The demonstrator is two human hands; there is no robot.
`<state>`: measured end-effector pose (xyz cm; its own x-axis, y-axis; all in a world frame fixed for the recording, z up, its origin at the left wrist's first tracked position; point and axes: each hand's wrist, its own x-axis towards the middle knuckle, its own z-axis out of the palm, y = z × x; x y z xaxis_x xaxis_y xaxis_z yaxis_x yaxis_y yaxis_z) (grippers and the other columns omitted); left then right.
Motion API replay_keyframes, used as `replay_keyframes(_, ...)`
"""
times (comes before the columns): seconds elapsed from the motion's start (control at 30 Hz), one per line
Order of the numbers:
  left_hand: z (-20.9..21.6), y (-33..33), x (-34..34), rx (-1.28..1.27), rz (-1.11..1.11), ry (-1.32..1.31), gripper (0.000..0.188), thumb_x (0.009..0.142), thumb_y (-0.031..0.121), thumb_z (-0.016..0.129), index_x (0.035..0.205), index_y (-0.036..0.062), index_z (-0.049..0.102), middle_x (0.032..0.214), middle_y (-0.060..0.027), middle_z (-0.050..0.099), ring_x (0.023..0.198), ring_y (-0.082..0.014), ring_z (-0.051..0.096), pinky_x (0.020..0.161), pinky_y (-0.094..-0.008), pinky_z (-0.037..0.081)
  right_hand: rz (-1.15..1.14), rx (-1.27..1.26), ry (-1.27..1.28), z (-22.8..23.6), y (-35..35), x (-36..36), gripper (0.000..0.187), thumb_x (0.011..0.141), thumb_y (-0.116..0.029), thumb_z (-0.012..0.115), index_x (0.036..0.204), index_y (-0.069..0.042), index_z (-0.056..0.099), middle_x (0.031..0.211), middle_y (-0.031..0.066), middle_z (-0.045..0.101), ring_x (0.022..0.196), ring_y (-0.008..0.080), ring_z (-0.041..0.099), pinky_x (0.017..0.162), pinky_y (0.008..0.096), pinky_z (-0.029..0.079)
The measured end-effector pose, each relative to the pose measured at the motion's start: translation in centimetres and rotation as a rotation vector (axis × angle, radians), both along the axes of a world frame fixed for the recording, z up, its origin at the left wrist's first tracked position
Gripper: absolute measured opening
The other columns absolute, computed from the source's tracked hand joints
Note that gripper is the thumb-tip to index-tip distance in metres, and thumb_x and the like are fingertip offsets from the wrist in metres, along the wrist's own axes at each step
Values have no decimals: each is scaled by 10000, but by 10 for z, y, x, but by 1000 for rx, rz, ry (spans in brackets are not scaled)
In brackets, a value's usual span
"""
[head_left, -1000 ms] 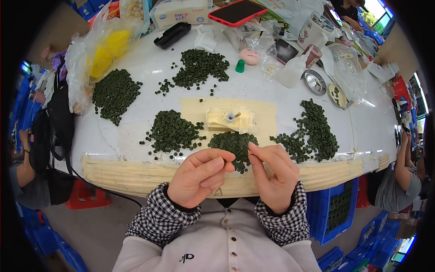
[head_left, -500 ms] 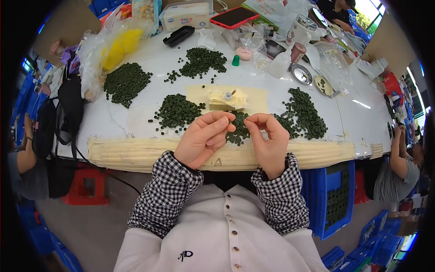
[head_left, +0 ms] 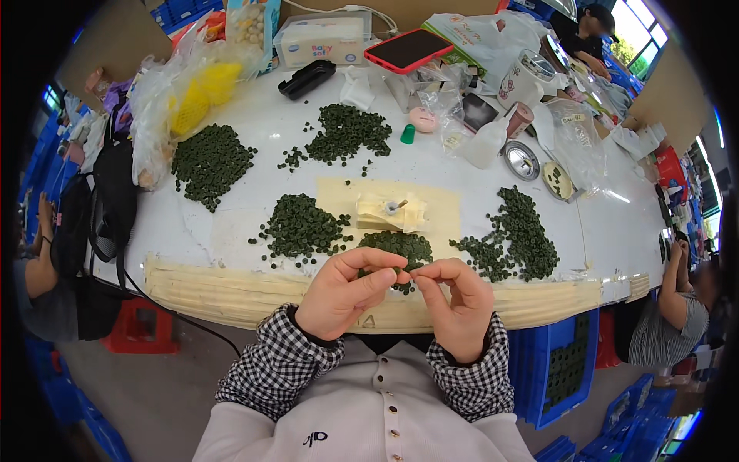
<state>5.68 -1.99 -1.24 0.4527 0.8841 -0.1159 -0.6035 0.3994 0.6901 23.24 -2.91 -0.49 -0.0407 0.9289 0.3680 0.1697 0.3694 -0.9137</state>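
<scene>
My left hand (head_left: 344,294) is closed in a pinch, with a small dark green piece (head_left: 399,271) at its fingertips. My right hand (head_left: 459,306) is pinched too, its thumb and forefinger meeting the left fingertips; what they hold is too small to make out. Just beyond both hands lies a heap of small dark green ring-like pieces (head_left: 400,245), partly hidden by the fingers. Behind that heap stands a block wrapped in cream tape (head_left: 373,209), with a short metal pin (head_left: 396,206) on top.
More green heaps lie at near left (head_left: 300,227), far left (head_left: 212,165), back middle (head_left: 346,135) and right (head_left: 523,239). Padded cream tape (head_left: 231,281) covers the table's front edge. Behind are a phone (head_left: 408,50), a plastic tub (head_left: 323,38) and bags. A blue crate (head_left: 539,385) stands below right.
My fingertips have come together from a small gap apart. The view has shifted, so the table and heaps appear lower in the picture.
</scene>
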Motion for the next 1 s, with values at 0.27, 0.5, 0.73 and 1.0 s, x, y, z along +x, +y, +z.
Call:
replay_keyframes(0.27, -2, -4, 6, 47, 142, 76, 158, 846, 9, 608, 1004, 6, 606, 895, -53, 647, 553, -17, 397, 479, -176, 317, 89, 32, 29, 10, 8, -2, 107, 738, 53, 674, 828, 19, 627, 803, 94, 635, 722, 170, 598, 643, 256, 468)
replay_keyframes(0.5, -3, -5, 6, 210, 248, 334, 134, 780, -32, 670, 908, 4, 653, 792, -10, 614, 582, -18, 408, 523, -175, 327, 94, -83, 36, 11, 11, -4, 101, 736, 47, 679, 823, 26, 632, 814, 99, 635, 730, 172, 591, 646, 263, 467)
replay_keyframes(0.73, -1, -6, 9, 285, 324, 377, 153, 755, -51, 684, 897, 2, 666, 757, -3, 598, 576, -17, 399, 529, -174, 324, 77, -59, 9, 10, 10, -7, 105, 751, 45, 655, 853, 23, 641, 815, 107, 628, 726, 180, 590, 642, 259, 465)
replay_keyframes(1.0, -4, -10, 10, 360, 389, 462, 177, 740, -71, 685, 901, 3, 680, 869, -50, 642, 575, -17, 416, 526, -172, 343, 1, 27, -132, 12, 7, -9, 125, 745, 61, 644, 865, 26, 640, 819, 112, 618, 699, 199, 588, 633, 265, 470)
